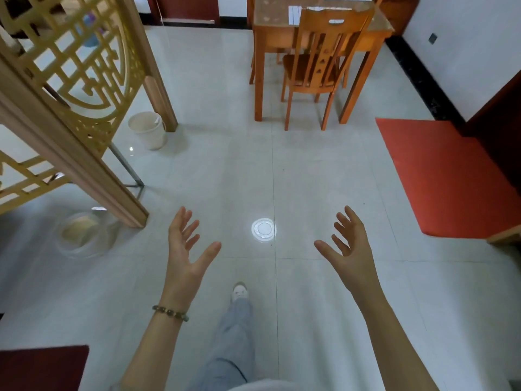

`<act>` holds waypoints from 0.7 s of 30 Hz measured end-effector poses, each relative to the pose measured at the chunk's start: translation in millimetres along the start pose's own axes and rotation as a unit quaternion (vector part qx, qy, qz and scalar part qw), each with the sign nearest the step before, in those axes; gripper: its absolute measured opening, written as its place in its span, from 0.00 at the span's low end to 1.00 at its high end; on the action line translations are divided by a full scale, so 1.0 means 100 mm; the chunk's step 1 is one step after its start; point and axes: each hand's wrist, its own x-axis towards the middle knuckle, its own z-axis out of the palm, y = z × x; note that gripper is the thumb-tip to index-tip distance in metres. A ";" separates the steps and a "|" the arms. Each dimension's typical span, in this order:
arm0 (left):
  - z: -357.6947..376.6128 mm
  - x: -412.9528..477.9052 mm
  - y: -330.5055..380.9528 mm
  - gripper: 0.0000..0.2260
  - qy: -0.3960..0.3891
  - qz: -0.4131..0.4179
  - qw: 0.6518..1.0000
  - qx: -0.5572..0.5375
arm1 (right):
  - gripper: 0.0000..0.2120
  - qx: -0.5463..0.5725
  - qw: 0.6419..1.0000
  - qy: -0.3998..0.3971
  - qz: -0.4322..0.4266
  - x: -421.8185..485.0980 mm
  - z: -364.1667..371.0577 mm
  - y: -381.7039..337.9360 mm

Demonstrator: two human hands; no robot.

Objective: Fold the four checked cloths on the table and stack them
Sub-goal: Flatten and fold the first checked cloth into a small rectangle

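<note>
**Cloths not made out; both hands empty, fingers spread**

The fingers [183, 221] of the left hand [184, 249] are straight and fanned apart. The thumb is splayed toward 3 o'clock, and they hold nothing. The fingers [342, 224] of the right hand [349, 249] are fanned the same way, thumb toward 9 o'clock, also holding nothing. The palms face each other, well apart, in the air above the floor [310, 179].

A bead bracelet [170, 313] circles the left wrist. Both forearms are bare and run down toward 6 o'clock. Between them a grey trouser leg [234, 334] ends in a pale shoe [239, 292] on the tiles. A round glare [263, 229] sits on the floor between the hands.

At 12 o'clock stands the table [267, 32], well away from the hands, with a chair [315, 66] at its near side. Pale sheets [298, 15] lie on its top, cut off by the frame edge. Whether these are the cloths cannot be told.

A red mat [445, 176] lies at 3 o'clock. A bucket [148, 129] stands at 10 o'clock, just beside the post of a lattice screen [70, 66]. A dark red mat [42, 368] lies at 7 o'clock.
</note>
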 end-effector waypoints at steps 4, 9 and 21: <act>0.09 0.65 -0.06 0.39 -0.005 -0.002 1.000 0.000 | 0.39 -0.008 1.000 0.011 0.004 0.57 0.14 -0.07; 0.20 1.56 -0.03 0.36 -0.014 0.003 1.000 -0.006 | 0.39 -0.005 1.000 0.026 0.001 1.38 0.36 -0.28; 0.84 3.46 0.03 0.33 -0.043 -0.010 0.999 0.007 | 0.37 0.009 0.997 0.070 0.005 3.22 0.46 -0.53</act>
